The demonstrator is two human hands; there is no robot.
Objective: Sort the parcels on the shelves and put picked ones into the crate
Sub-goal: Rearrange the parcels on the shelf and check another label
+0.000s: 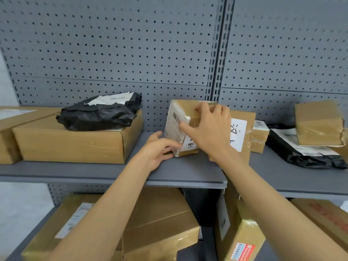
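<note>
A small brown cardboard parcel with a white barcode label on its left face stands tilted on the grey shelf, near the middle. My right hand grips it from the top and front, fingers over its upper edge. My left hand touches its lower left corner, fingers spread along the base. Behind it stands another brown box with a white sheet bearing black writing. No crate is in view.
On the left lies a large flat box with a black poly bag on top. To the right are small boxes, a black bag and a taped box. The lower shelf holds several large boxes.
</note>
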